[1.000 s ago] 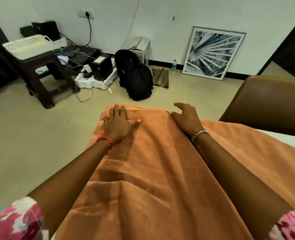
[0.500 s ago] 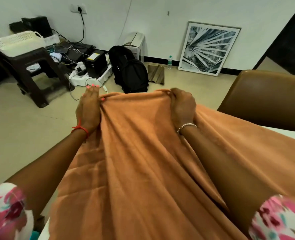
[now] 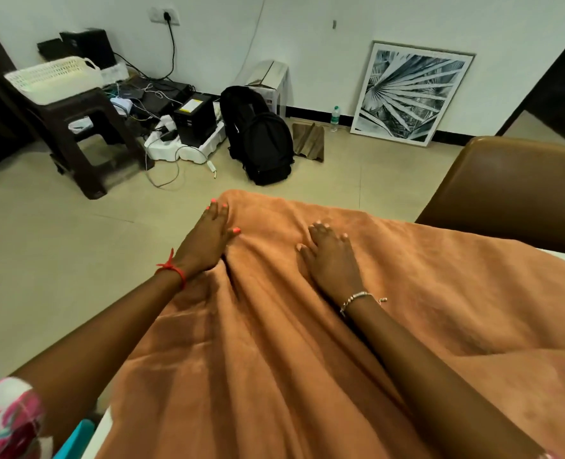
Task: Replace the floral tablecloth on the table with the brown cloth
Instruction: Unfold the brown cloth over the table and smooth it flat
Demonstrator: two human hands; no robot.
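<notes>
Across the table lies the brown cloth, rumpled in long folds toward its far corner. Left hand rests flat and unclenched at that far left corner; right hand presses flat beside it, fingers spread, grasping nothing. A brown chair stands far right.

White wall, beige tiled floor, brown stool.
</notes>
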